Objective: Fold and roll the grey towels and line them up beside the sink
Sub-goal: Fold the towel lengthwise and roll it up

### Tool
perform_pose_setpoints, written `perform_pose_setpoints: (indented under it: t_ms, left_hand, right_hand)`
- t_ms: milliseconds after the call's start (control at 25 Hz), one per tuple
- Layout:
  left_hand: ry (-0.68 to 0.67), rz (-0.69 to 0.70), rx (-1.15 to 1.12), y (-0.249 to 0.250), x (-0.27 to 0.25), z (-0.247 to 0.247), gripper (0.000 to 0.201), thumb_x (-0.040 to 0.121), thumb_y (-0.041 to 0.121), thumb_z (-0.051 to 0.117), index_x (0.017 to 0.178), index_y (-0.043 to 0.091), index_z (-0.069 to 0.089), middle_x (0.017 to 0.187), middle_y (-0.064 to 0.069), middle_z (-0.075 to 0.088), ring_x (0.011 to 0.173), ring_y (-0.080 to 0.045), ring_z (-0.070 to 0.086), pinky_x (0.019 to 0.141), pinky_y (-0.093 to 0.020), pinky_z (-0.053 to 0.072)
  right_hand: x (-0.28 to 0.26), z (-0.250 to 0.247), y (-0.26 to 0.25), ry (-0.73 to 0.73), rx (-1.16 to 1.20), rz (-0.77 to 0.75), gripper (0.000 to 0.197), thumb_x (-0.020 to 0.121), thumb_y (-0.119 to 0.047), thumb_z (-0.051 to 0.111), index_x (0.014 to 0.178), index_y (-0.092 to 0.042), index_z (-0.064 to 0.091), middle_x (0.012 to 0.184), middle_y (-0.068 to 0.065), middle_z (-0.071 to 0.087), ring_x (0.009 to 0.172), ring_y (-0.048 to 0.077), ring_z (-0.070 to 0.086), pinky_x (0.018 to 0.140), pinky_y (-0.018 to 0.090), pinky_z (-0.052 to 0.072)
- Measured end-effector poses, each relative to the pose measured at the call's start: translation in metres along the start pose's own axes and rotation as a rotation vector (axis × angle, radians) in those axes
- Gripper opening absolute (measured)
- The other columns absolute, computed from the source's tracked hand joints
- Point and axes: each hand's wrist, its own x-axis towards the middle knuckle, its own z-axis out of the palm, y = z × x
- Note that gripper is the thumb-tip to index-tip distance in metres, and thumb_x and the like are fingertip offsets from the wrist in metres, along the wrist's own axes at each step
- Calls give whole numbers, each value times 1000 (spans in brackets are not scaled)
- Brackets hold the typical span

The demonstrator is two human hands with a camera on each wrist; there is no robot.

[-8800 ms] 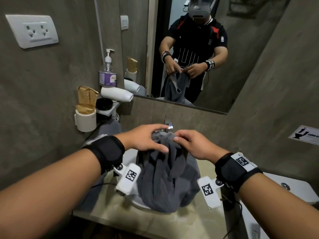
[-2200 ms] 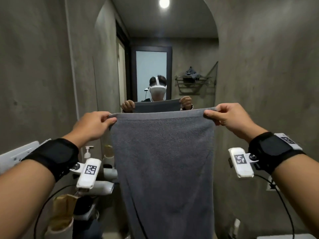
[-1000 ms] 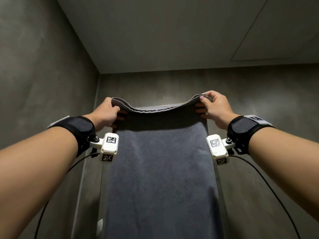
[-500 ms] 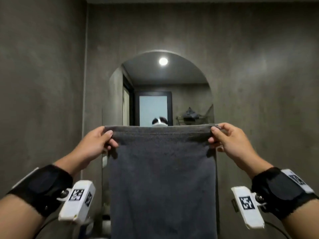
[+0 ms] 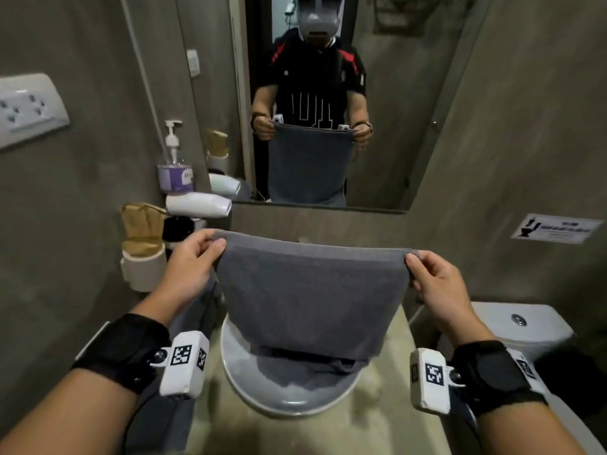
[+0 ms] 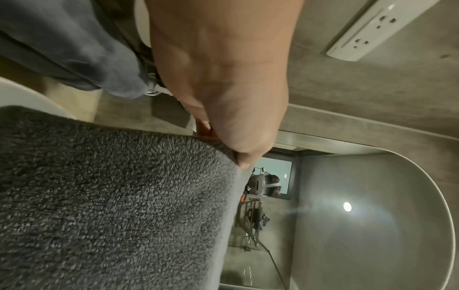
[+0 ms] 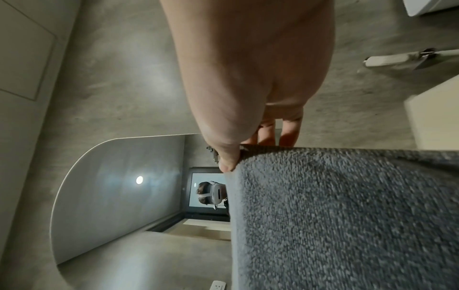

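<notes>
A grey towel, doubled over so that two layered edges run along its top, hangs stretched between both hands above the round white sink, with its lower end draped into the basin. The left hand pinches the towel's upper left corner, thumb on the near face and fingers curled behind; the left wrist view shows the thumb pressed onto the terry pile at that corner. The right hand pinches the upper right corner the same way, and in the right wrist view its thumb sits on the towel's edge while the fingers curl behind the fabric. Another grey cloth lies bunched on the countertop to the left of the sink, under the left forearm. Against the left wall stand a white cup holding brown paper, a white hair dryer lying on its side, and a pump bottle with a purple label. A white socket plate is mounted on the left wall, and a white toilet cistern sits to the right of the counter. The mirror behind the sink reflects the person holding the towel up by its two corners.
</notes>
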Motion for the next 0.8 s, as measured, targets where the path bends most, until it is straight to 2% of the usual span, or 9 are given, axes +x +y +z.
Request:
perform_pose_setpoints:
  t_ms: [80,160,240,360,400,480,560,680,800]
  left_hand:
    - [11,-51,-101,-9,-12,-3,29,101,8,56,118,32,61,76,-2,66,74,-9,62,70,-20,50]
    - [13,2,-80,-13,-20,-9,36,101,7,57,119,38,63,67,3,54,65,-6,52,63,-17,45]
    - [8,50,-33,-11,-22,-14,36,101,7,57,109,39,70,71,12,63,68,0,56,66,-12,46]
    - [-33,8,59,-4,-19,-20,27,96,11,66,105,36,75,90,-8,72,83,-12,62,81,-24,51]
    - [-73,-11,80,-1,-18,-23,28,90,11,72,106,33,74,84,-15,68,79,-18,58,80,-29,50]
    - [-163,-34,162,2,-16,-29,44,75,11,83,111,33,70,75,-16,59,71,-22,51,77,-31,50]
    - [-182,-47,309,4,-14,-32,53,68,10,89,113,31,70,81,-22,63,71,-22,55,81,-38,53]
    - [-178,41,527,6,-12,-33,39,73,12,89,101,33,73,87,-5,73,76,-16,66,77,-31,53]
    - [-209,178,602,11,-12,-33,22,79,11,84,92,27,76,90,6,69,86,-13,65,78,-24,49]
  right_hand:
    - [-6,1,7,22,30,26,13,100,-18,61,111,-21,68,61,-15,64,55,-5,56,50,9,43]
    - [-7,1,7,25,37,10,25,98,-20,63,122,-28,60,58,-11,59,55,-2,54,52,11,44]
    - [-5,0,1,25,13,-51,16,98,-17,64,112,-24,64,60,-11,60,56,-1,53,53,12,44]
    - [2,-1,-6,-3,-62,-82,11,96,-15,65,94,-23,73,75,-14,72,67,-3,61,58,11,47]
    - [3,-2,-7,-28,-78,-74,11,96,-16,66,94,-23,75,78,-12,74,69,-4,62,59,10,47]
    - [6,-9,-6,-106,-91,-40,14,90,-15,74,101,-24,76,81,-7,73,70,-2,62,60,9,47]
    - [7,-16,-3,-245,-137,-8,34,80,-12,83,109,-26,73,88,-1,75,77,5,67,69,13,52]
    - [6,-18,1,-354,-297,-21,36,82,-15,82,110,-35,71,97,-6,77,93,11,73,83,23,56]
    - [5,-17,0,-338,-368,-101,25,91,-18,73,98,-41,72,96,-10,75,90,7,70,78,19,54]
